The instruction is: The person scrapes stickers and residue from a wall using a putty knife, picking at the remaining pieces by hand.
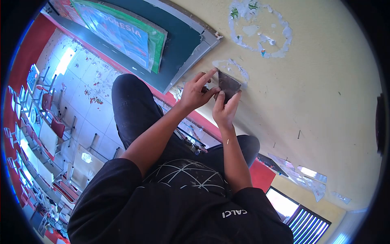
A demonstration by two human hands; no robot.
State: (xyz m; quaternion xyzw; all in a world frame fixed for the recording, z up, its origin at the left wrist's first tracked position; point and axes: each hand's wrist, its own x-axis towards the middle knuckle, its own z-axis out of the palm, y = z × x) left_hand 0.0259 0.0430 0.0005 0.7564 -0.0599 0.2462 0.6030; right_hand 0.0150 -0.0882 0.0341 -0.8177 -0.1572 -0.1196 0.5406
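Observation:
A dark, flat, roughly square plate (229, 83) is against or just off the cream wall, beneath a patch of torn white residue (239, 69). My left hand (197, 90) holds it from the left, index finger stretched to its upper corner and thumb at its lower left edge. A small dark part shows between those fingers, too small to make out. On the lower side my right hand (226, 110) grips the plate, thumb at the lower left edge and fingers at the right corner.
A dark green board (178, 44) with a poster (122, 34) hangs at upper left. Peeling residue forms a ring (288, 36) on the wall. Nails (299, 134) stick out. Chairs and tables (48, 136) stand far below on the tiled floor (87, 105); plastic sheeting (304, 181) hangs lower right.

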